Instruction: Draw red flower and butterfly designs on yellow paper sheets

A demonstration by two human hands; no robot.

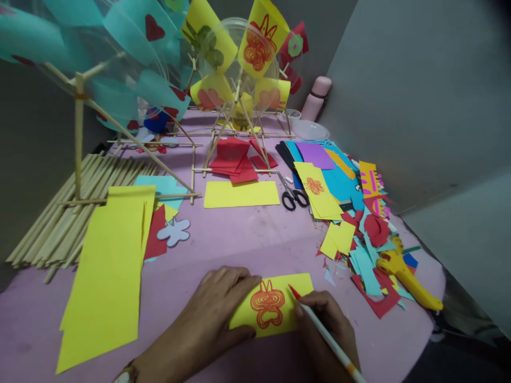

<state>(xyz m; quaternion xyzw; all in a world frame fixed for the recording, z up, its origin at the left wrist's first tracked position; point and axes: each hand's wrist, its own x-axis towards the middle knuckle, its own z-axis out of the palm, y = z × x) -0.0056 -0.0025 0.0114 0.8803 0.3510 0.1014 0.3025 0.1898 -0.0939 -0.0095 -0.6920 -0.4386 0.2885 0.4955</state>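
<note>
A yellow paper strip (243, 317) lies on the table in front of me, bearing a butterfly drawn in red lines (268, 304). My left hand (217, 300) rests on the strip's left end, fingers stretched out and thumb along the lower edge. In my right hand (329, 324) is a white felt-tip pen (325, 334) with a red tip. That tip points up and left, over the paper just right of the butterfly; whether it touches cannot be made out. To the left, a grey-white butterfly-shaped cutout (174, 232) lies beside larger yellow sheets (106, 276).
Bamboo sticks (59, 213) lie at left. Stick-framed wheels carry turquoise (131, 26) and yellow papers (263, 40) at the back. Scissors (294, 199), yellow cards (319, 194), paper scraps (369, 266), a yellow glue gun (411, 279) and a pink flask (316, 98) are at right.
</note>
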